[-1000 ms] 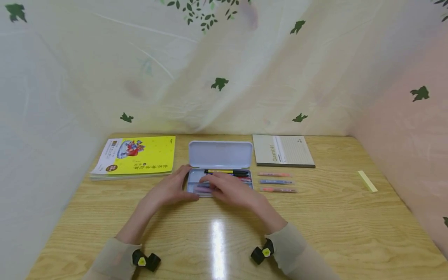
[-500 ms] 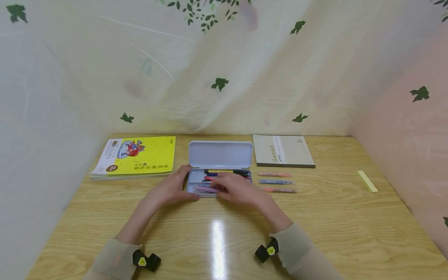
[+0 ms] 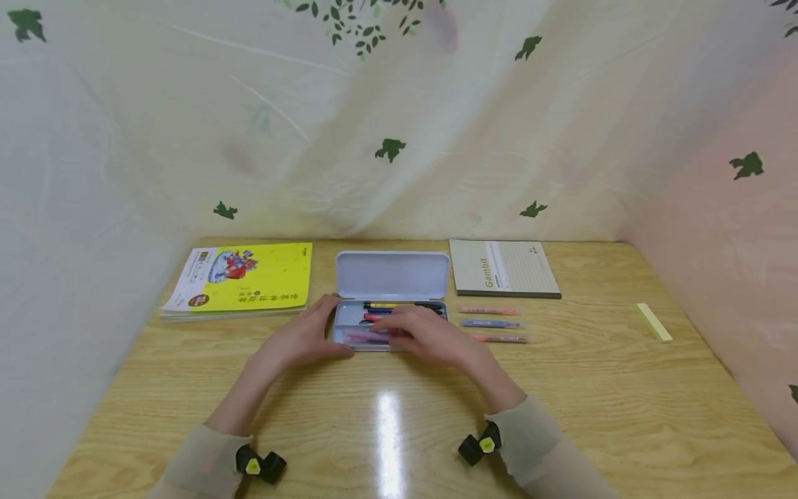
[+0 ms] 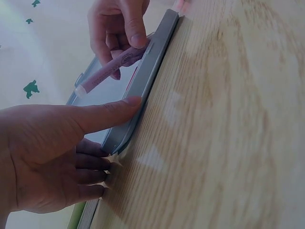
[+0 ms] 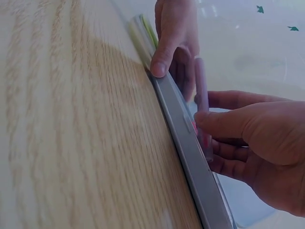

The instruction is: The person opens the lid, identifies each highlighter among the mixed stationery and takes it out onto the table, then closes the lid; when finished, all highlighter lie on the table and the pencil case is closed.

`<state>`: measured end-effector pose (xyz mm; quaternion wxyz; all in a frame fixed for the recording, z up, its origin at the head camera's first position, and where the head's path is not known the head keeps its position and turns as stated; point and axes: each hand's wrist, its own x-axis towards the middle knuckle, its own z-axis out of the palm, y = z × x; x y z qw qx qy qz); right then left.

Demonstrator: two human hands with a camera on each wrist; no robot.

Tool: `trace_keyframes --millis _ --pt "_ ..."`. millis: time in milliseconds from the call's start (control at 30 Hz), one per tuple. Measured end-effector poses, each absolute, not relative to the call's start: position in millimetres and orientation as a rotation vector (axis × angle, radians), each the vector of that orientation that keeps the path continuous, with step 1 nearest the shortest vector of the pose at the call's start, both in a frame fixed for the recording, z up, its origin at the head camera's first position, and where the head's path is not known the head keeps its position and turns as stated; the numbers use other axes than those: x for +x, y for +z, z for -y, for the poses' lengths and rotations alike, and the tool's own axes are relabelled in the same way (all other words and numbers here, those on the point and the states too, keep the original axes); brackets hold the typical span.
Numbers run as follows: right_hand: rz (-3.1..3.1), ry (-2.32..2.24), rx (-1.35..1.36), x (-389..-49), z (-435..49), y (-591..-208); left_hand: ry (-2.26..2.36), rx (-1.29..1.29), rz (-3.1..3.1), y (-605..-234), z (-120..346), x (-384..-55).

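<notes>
Purple pen [image 5: 203, 93] is in R hand [image 3: 430, 338], pinched btwn thumb & fingers, gap only pen-wide, free end pointing twd L hand [image 3: 305, 336]. It's over the near compartment of the pencil case [image 3: 348, 315], which sits btwn both hands. L hand is spread wide, no pen in it: thumb along case's near wall, fingers round its L end. Just beyond R hand's fingers, in far compartment: yellow-&-black pen [image 3: 389, 305], red pen [image 3: 372, 317]. Case lid [image 3: 393, 276] stands open past both hands. Right of R hand, 3 pens [image 3: 491, 324] in a col. on counter [image 3: 337, 416]; notebook [image 3: 506, 270] behind them, yellow strip [image 3: 654, 322] farther R. Yellow book [image 3: 268, 277] beyond L hand, to its L.
</notes>
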<state>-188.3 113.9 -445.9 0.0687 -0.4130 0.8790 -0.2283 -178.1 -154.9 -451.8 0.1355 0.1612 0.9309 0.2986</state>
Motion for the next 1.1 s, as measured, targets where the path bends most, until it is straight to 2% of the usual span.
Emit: trace_keyframes --millis 267,500,733,1100 --pt "-2.610 -0.933 -1.256 -190.2 -130.9 -448.8 0.857 0.457 -2.699 -452.0 154.4 -178.4" --pt "-2.535 -1.141 -1.060 -185.1 -173.4 -446.1 0.851 0.450 -2.703 -452.6 153.6 -178.4" --pt "-2.622 -1.156 -0.908 -176.1 -220.5 -440.2 0.865 0.461 -2.706 -452.6 153.3 -178.5" --pt "-2.748 -1.085 -0.876 -171.9 -278.2 -445.1 0.865 0.453 -2.706 -451.9 153.9 -177.8"
